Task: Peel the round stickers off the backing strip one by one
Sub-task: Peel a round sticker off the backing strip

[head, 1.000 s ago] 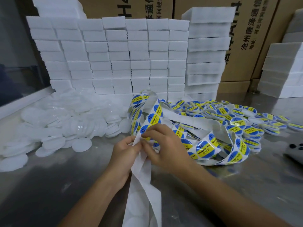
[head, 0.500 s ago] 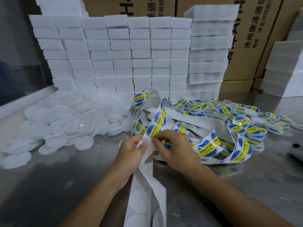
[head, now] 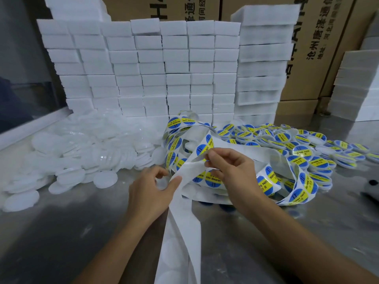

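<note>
The right hand had lifted, pinching a sticker free; the left hand pinched the strip below it.

White backing strip bears blue-yellow round stickers.

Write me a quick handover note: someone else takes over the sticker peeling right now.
Left hand: pinches the backing strip where its peeled, bare part begins.
Right hand: fingertips pinch a round sticker at the strip's fold, part lifted as far as I can tell.
Done: the bare strip hangs toward the camera; labelled lids lie heaped on the right.
Left: coils of strip still carrying stickers in the middle; plain white lids piled on the left.
</note>
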`<state>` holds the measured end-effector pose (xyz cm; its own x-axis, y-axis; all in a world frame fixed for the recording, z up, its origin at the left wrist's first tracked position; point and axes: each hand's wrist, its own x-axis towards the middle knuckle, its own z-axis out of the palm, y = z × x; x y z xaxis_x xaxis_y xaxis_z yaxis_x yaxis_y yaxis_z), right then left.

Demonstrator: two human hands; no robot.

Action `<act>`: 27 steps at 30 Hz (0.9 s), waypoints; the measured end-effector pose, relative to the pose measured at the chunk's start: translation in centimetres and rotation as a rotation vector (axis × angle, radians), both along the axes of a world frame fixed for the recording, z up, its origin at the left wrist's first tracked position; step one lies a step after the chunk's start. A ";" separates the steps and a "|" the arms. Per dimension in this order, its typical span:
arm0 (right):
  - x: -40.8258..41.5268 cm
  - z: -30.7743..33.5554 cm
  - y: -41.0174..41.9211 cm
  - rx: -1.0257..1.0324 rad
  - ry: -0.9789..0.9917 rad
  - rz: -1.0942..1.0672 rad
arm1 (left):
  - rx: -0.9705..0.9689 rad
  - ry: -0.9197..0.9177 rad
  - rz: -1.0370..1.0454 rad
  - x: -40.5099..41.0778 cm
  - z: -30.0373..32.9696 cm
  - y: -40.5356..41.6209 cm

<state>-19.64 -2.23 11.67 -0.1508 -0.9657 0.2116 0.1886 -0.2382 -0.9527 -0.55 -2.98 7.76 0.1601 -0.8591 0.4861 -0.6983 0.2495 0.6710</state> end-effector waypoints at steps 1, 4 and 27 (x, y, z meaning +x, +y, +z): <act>0.2 -0.1 0.2 -0.017 0.016 0.017 | 0.052 -0.076 0.026 0.4 -0.1 -0.1; 0.6 -0.2 0.5 -0.035 0.073 0.067 | 0.287 -0.273 0.037 1.1 0.3 0.0; 1.0 -2.0 -0.5 0.046 -0.147 0.143 | -0.048 0.357 -0.061 0.1 1.1 -0.5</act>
